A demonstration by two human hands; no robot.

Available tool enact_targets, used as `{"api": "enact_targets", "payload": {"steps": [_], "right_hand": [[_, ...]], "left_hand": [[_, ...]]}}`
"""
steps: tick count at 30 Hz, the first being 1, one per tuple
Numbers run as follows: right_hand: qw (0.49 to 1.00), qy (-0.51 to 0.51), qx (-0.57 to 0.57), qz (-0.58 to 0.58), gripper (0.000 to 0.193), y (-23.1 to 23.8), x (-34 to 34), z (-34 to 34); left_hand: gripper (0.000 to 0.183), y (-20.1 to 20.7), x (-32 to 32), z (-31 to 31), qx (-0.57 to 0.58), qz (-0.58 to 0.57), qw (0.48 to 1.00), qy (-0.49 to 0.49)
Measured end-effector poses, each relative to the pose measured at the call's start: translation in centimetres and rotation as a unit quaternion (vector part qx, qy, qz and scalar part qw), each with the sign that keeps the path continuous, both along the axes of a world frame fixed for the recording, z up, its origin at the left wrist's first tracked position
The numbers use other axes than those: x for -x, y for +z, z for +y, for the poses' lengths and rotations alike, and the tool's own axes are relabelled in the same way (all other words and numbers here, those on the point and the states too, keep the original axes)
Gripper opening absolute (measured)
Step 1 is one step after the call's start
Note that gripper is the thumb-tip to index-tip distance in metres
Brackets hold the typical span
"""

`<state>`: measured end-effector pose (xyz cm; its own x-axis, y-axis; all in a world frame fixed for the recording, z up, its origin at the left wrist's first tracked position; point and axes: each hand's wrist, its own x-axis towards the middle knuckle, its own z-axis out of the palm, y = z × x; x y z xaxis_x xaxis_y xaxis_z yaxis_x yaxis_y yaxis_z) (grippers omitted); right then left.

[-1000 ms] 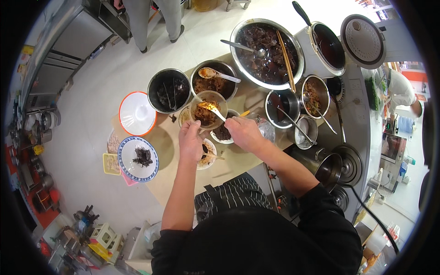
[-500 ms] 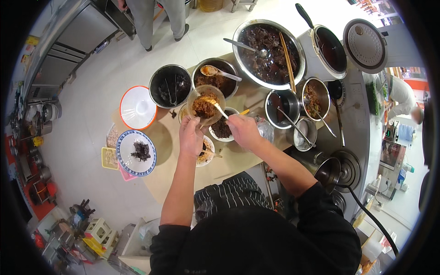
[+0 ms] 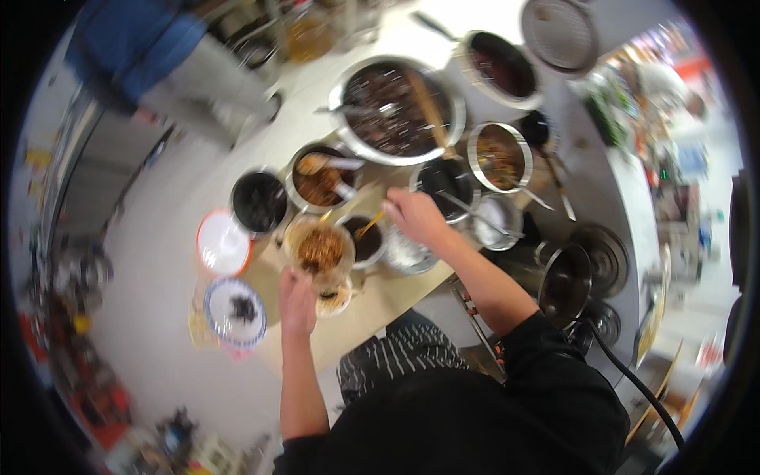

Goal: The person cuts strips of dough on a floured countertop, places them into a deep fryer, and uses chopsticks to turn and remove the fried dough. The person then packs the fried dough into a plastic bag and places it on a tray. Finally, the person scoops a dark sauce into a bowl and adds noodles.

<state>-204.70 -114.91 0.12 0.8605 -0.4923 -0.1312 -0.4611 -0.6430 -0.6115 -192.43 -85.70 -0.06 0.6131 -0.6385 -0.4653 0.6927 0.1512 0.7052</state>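
Note:
My left hand (image 3: 298,302) grips the rim of a clear bowl (image 3: 346,260) holding brown minced food (image 3: 321,248). My right hand (image 3: 418,215) is closed, its fingertips at the top of a thin yellow-handled utensil (image 3: 370,223). That utensil's lower end dips into dark sauce in a white bowl (image 3: 380,252). Beyond stands a metal pot (image 3: 291,190) of brown food, with a spoon (image 3: 313,164) and a second white utensil (image 3: 345,191) in it. Under the clear bowl, a small bowl of pale and dark food (image 3: 336,301) is partly hidden. Motion blurs the view.
A large basin (image 3: 455,131) of dark food stands at the back, with more pots to its right. At left are a pot of dark contents (image 3: 259,203), an orange-rimmed bowl (image 3: 224,244) and a blue-rimmed bowl (image 3: 234,324). A person (image 3: 202,79) stands far left.
My right hand has let go of the white spoon, which now seems to lie in the brown-food pot, and has moved to the yellow handle. The clear bowl has come nearer. The whole view has shifted.

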Motion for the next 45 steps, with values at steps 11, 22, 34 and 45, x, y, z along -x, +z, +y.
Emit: {"api": "enact_targets", "payload": {"steps": [11, 22, 34, 45], "right_hand": [[0.808, -0.385, -0.41, -0.175, 0.021, 19.4, 38.4, 13.1], [0.424, -0.836, -0.038, -0.346, 0.019, 31.0, 60.6, 46.8], [0.294, -0.902, 0.0, -0.315, 0.026, 33.3, 61.3, 67.1], [0.223, -0.855, 0.046, -0.467, 0.02, 37.6, 65.3, 58.7]], "left_hand": [[0.053, 10.9, 23.3, -16.8, 0.17, 0.006, 0.797, -0.58], [0.034, 26.6, 64.9, -8.4, 0.321, -0.1, 0.318, -0.886], [0.058, 43.2, 88.3, 14.8, 0.57, -0.337, 0.41, -0.628], [0.022, 39.7, 78.6, 0.4, 0.535, -0.123, 0.457, -0.7]]}}
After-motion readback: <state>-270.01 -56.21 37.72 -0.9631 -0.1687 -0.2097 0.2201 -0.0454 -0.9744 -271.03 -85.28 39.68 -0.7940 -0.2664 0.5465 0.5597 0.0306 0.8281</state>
